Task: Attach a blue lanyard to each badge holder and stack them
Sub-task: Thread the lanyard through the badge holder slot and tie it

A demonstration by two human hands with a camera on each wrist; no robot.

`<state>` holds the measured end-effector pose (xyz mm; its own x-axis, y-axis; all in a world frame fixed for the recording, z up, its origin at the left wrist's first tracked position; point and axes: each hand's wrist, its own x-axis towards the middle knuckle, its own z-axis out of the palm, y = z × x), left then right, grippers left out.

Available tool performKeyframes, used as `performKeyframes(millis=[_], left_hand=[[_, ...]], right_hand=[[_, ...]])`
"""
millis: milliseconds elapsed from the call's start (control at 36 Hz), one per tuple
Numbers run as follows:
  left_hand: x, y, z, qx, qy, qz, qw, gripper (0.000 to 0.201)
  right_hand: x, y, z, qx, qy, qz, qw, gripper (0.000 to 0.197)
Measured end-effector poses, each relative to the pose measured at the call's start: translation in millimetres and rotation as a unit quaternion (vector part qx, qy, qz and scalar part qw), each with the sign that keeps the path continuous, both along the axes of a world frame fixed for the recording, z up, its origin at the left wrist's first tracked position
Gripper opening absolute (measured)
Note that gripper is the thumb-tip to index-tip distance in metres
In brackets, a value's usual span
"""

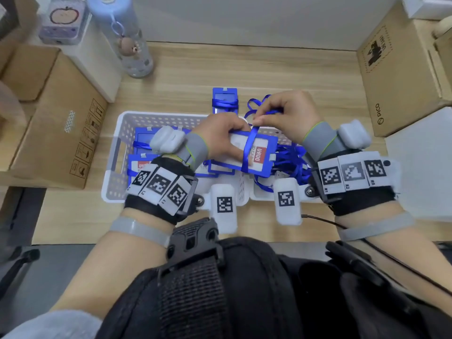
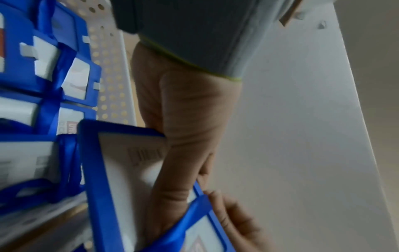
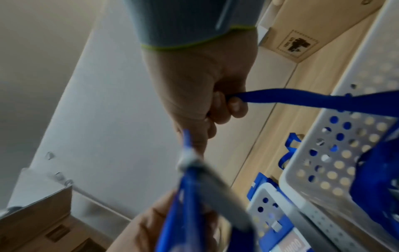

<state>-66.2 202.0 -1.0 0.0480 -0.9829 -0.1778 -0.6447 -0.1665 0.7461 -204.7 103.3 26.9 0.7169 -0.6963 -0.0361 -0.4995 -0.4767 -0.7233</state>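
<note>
Left hand: your left hand [image 1: 221, 135] grips the blue badge holder [image 1: 254, 155] by its left end, thumb on the front face, fingers curled behind it [image 2: 185, 153].
Right hand: your right hand [image 1: 286, 113] pinches the blue lanyard [image 1: 250, 148] at the holder's top edge, fingers curled round the ribbon [image 3: 218, 109].
Badge holder: held off the desk, above the white perforated basket [image 1: 122, 123], tilted, red-and-white card facing up.
Lanyard: wrapped once across the middle of the holder; its loose part trails right toward a tangle of blue lanyards [image 1: 291, 162] in the second basket [image 3: 345, 136].
Finished pieces: wrapped holders [image 1: 144, 145] lie in the left basket; one more [image 1: 225, 100] lies on the desk [image 1: 305, 74] just beyond it.
Surroundings: cardboard boxes [image 1: 56, 113] on both sides, a clear bottle [image 1: 127, 40] back left.
</note>
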Motion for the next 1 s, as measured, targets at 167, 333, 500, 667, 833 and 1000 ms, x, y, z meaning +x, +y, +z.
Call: performKeyframes(millis=[167, 333, 500, 667, 833, 1000], left_hand=[[3, 2, 0, -0.044, 0.267, 0.108, 0.957, 0.036], [5, -9, 2, -0.098, 0.318, 0.267, 0.904, 0.037], [12, -14, -7, -0.053, 0.095, 0.300, 0.948, 0.032], [5, -15, -5, 0.010, -0.089, 0.197, 0.976, 0.034], [-2, -9, -4, 0.072, -0.108, 0.049, 0.990, 0.029], [2, 1, -7, 0.068, 0.082, -0.020, 0.994, 0.031]], right_hand=[[-3, 4, -17, 0.054, 0.009, -0.012, 0.998, 0.043], [-7, 13, -18, 0.074, 0.123, 0.058, 0.988, 0.025], [-4, 23, -7, 0.061, 0.176, 0.131, 0.974, 0.025], [1, 19, -1, 0.006, 0.146, 0.124, 0.982, 0.030], [1, 12, 2, 0.010, 0.070, 0.039, 0.997, 0.014], [-5, 2, -13, 0.033, 0.026, -0.017, 0.999, 0.012]])
